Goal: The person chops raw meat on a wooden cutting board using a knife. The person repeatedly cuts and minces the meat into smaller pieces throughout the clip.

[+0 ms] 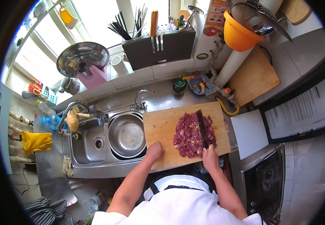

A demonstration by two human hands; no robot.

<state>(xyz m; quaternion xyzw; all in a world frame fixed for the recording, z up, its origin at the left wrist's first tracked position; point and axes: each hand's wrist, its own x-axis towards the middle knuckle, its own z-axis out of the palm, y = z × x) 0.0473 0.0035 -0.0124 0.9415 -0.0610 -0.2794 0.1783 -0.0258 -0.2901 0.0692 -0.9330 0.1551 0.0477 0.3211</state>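
Note:
My right hand grips the handle of a cleaver. The cleaver's dark blade stands edge-down in a pile of chopped raw red meat, with small pale pieces mixed in. Under the meat lies a wooden cutting board, its left end reaching the rim of the sink. At the board's left front edge, my left hand is curled closed against the wood; its fingertips are hidden.
Left of the board, a steel basin sits in one sink bowl beside a bare bowl. A dark-bodied jar and a blue tray stand behind. A gas stove is at right; yellow gloves hang left.

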